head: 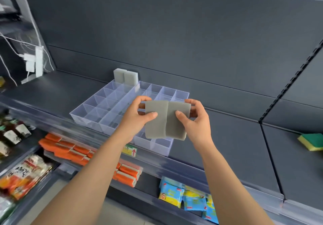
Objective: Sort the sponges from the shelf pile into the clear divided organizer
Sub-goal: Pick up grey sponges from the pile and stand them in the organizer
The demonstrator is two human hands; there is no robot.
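Head view: the left hand (138,114) and right hand (194,118) are both raised over the front part of the clear divided organizer (97,106), each pinching one flat grey sponge. The left hand holds the left grey sponge (156,120) with the thumb pressed on its near face and the fingers curled behind its top edge. The right hand grips the right grey sponge (176,128) the same way, thumb in front and fingers wrapped round the far side. The two sponges sit side by side, their inner edges touching or slightly overlapping, faces turned toward the camera.

Below and behind them, the organizer rests on the dark grey shelf (227,134), near its front edge. At its far left corner a pair of upright grey sponges (125,76) stands against the back panel; whether they are inside the far compartment or just behind it is unclear.

Well to the right, on the next shelf section, lies a green and yellow sponge (311,141). On the lower shelf are orange packs (70,149) and blue and yellow packets (188,200); bottles (14,134) stand at the far left.
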